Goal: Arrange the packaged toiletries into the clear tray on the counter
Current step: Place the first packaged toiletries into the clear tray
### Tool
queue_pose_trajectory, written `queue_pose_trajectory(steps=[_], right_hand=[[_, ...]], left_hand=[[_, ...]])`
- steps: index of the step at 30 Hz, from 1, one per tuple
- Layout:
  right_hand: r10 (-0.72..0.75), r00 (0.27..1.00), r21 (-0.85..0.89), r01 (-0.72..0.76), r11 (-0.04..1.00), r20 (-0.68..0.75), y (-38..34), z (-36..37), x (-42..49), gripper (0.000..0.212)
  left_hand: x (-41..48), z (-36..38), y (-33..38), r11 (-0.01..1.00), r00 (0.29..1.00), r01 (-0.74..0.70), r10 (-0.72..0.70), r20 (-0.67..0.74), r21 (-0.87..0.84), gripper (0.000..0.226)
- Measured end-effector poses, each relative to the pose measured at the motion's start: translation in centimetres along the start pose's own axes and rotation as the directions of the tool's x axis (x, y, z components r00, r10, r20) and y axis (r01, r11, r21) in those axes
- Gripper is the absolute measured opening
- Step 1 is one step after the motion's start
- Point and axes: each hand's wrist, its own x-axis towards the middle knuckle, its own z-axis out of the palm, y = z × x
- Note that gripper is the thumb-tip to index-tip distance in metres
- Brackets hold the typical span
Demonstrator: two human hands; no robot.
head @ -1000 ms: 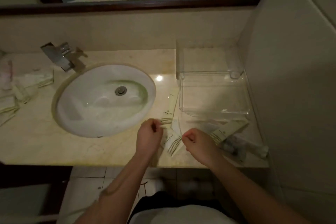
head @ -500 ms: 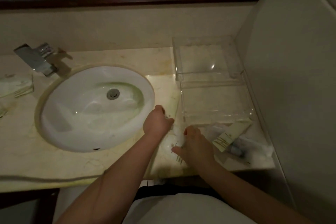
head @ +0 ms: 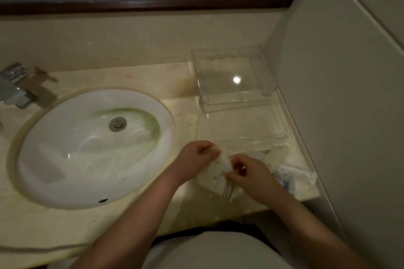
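Note:
A clear two-level tray (head: pixel 282 124) stands on the counter against the right wall, with nothing visible inside. Just in front of its near edge both hands hold cream toiletry packets (head: pixel 215 181) with green stripes. My left hand (head: pixel 196 157) pinches the upper end of the packets. My right hand (head: pixel 251 172) grips their lower part with curled fingers. Another cream packet (head: pixel 191 125) lies flat beside the tray's left wall. More packets, one cream (head: pixel 277 157) and one clear plastic (head: pixel 295 176), lie at the right by the wall.
A white oval sink (head: pixel 65 159) fills the left of the marble counter (head: pixel 153 78), with a chrome faucet (head: pixel 13 87) at its far left. A dark-framed mirror (head: pixel 142 3) runs along the back. The counter's front edge is close below my hands.
The view has shifted closer and rightward. My hands came together in front of the tray, gathering the striped packets between them.

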Motion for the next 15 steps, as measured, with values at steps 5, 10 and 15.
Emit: queue_pose_trajectory(steps=[5,10,15], right_hand=[[0.076,0.995,0.207,-0.061,0.976,-0.064,0.0,-2.9,0.9,0.016],[0.139,0.990,0.302,-0.122,0.946,-0.035,1.5,-6.9,1.7,0.005],[0.302,0.938,0.471,-0.191,0.861,-0.171,4.9,-12.2,3.3,0.009]], left_hand=[[1.5,0.4,2.6,0.983,0.994,0.004,-0.024,-0.106,-0.184,0.023],[3.8,0.1,4.7,0.926,0.934,0.122,-0.229,-0.274,-0.358,0.015],[5.3,0.1,5.5,0.892,0.891,0.195,-0.334,-0.306,-0.407,0.008]])
